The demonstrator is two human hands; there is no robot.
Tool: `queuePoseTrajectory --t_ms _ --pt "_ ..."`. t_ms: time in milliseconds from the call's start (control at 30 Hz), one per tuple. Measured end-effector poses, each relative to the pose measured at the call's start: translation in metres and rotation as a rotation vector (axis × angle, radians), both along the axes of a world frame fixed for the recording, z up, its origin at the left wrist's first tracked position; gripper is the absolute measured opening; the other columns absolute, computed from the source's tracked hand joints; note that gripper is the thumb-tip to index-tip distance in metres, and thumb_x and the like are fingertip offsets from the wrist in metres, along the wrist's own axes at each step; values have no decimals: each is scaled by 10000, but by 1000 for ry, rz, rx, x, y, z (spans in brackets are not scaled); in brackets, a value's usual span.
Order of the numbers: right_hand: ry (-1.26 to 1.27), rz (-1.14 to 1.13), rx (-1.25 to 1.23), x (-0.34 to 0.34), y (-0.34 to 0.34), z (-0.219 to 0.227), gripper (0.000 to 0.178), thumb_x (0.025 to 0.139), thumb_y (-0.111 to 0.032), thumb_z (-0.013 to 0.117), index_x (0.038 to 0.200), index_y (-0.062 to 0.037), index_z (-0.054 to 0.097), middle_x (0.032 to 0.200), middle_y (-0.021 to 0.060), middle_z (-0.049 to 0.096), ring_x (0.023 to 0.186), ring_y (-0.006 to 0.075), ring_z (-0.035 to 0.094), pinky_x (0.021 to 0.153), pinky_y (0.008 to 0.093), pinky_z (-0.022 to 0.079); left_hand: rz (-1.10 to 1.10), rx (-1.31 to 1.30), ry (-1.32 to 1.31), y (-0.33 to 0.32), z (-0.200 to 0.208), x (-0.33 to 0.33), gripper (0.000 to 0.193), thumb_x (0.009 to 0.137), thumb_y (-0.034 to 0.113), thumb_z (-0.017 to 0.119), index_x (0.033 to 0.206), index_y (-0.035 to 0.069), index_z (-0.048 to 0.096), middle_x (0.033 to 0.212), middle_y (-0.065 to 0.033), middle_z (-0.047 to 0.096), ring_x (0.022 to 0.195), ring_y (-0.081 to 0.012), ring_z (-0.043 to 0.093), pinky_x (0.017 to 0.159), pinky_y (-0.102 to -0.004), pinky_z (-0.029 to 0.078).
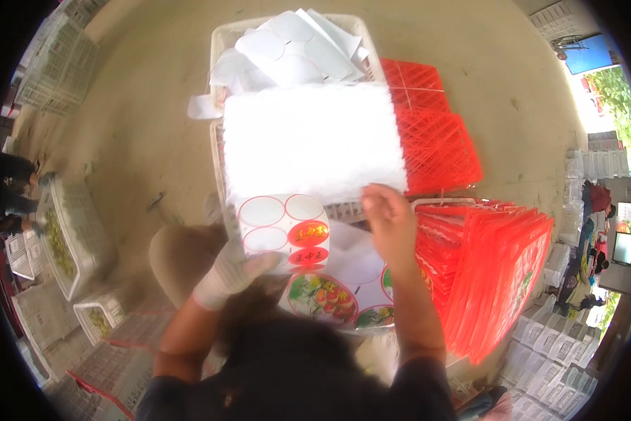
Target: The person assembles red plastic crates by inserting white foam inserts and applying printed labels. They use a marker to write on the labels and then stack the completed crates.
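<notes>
My left hand (230, 272), in a white glove, grips a sheet of oval stickers (263, 238) by its lower left part. Red stickers with gold or dark print remain on its right side; other ovals are bare outlines. A white rectangular pad with fuzzy edges (312, 140), very bright, lies just beyond the sheet. At the pad's lower right corner is my bare right hand (391, 226), its fingers bent and close together. Whatever is between them is too small to make out. Below the sheet, in front of my body, are larger round labels with a colourful fruit print (322, 297).
Beyond the pad, a pale plastic crate (221, 42) holds used white backing sheets (294, 52). Flat red mesh-patterned pieces (435, 151) lie to the right, with a thick red stack (487, 270) nearer me. Crates of yellow-green fruit (59, 242) stand left; white crates (554, 351) are piled right.
</notes>
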State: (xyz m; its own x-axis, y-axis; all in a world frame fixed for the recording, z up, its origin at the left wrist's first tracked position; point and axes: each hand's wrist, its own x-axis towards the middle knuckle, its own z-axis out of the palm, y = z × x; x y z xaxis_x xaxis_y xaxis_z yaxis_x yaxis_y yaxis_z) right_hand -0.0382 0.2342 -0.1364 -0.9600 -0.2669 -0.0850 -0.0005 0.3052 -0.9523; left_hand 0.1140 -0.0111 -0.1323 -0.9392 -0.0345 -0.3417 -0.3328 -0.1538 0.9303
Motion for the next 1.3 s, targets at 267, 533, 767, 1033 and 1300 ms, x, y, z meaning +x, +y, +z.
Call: queuePoseTrajectory --t_ms 267,533,767,1033,1300 --pt "77 -416 -124 -142 66 -13 290 979 -142 629 1199 46 640 1072 116 715 937 174 688 847 298 539 -177 -224 229 0 9 -133 486 854 19 601 1336 38 540 1248 -76 619 1124 -217 587 973 -333 462" --pt "-62 -576 -86 -293 129 -101 326 962 -191 649 1196 36 663 1028 92 724 894 149 687 776 275 529 60 -872 399 16 -106 -211 412 842 131 647 1233 16 586 1301 -161 586 1265 -364 474 1199 -527 127" --pt "125 -364 531 -424 135 -218 353 930 -261 629 1154 2 702 1137 200 708 1044 341 680 903 407 527 -220 -1168 494 11 -123 -207 569 835 218 608 1340 -16 490 1280 -173 580 1238 -375 501 1176 -573 157" --pt "-77 -102 892 -516 99 -310 375 910 -290 591 1066 36 690 1134 295 666 1084 444 637 931 490 516 -211 -992 50 8 -165 -185 521 937 413 468 1290 32 508 1216 -146 592 1187 -331 517 1140 -559 177" --pt "-301 -102 1070 -547 72 -341 346 939 -226 543 1170 6 655 1262 272 631 1208 393 605 988 473 507 -335 -819 -134 3 -144 -211 540 954 404 465 1305 -5 492 1237 -173 588 1175 -354 540 1075 -553 289"
